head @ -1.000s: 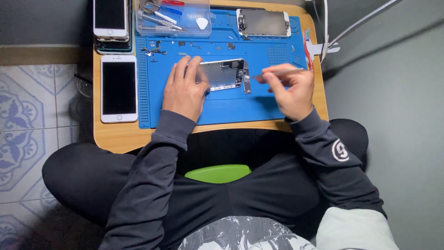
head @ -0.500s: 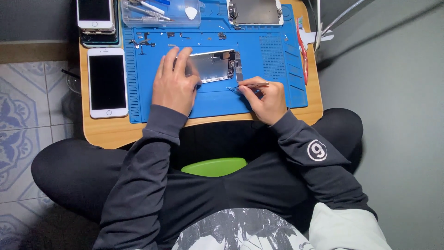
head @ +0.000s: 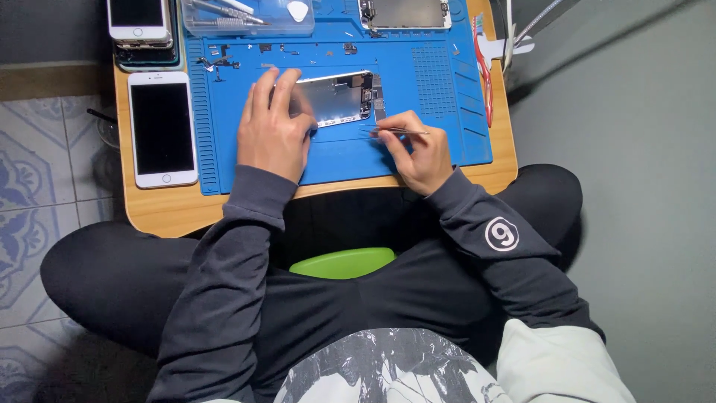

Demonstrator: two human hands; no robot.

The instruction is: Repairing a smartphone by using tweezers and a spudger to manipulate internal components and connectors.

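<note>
An opened phone body [head: 337,97] with bare metal inside lies on a blue work mat [head: 440,89]. My left hand [head: 274,134] rests flat on its left end and holds it down. My right hand [head: 414,149] pinches thin metal tweezers [head: 399,131] just right of and below the phone's right end, tips pointing left at the mat. Small screws and parts [head: 224,60] lie scattered on the mat above the phone.
The mat lies on a small wooden table [head: 149,216]. A white phone [head: 162,128] lies at its left, other phones [head: 139,21] above it. A clear tool tray [head: 246,15] and another opened phone [head: 406,13] sit at the far edge. Red tweezers [head: 486,67] lie right.
My right hand has come down from the phone's right end to the mat just below it. The left hand stays on the phone. My view has shifted, so the table sits higher in frame.
</note>
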